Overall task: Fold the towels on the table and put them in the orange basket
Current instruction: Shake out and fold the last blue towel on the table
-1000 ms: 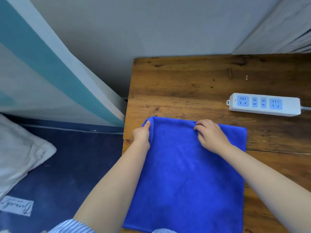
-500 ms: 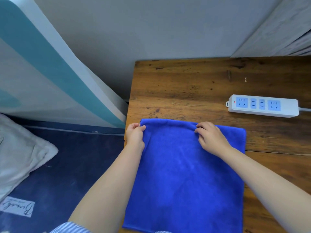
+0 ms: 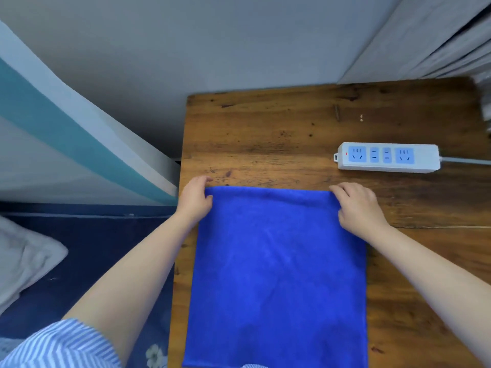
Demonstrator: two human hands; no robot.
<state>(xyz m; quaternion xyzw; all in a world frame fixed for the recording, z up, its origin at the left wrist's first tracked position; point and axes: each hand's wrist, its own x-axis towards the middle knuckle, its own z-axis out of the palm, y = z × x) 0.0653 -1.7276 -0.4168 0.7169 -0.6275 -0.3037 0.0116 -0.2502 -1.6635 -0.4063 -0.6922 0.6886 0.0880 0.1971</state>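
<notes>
Towel (image 3: 276,266) lies flat on worktop (image 3: 265,134), far corners pinched by left hand (image 3: 195,199) at 10 o'clock and right hand (image 3: 357,205) at 2 o'clock; folding judged barely begun, basket not seen.

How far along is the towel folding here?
Early on. One blue towel lies flat on the wooden table; whether it is already folded once is unclear. The left hand and right hand pinch its far corners. No orange basket is in view, so putting away remains.
</notes>
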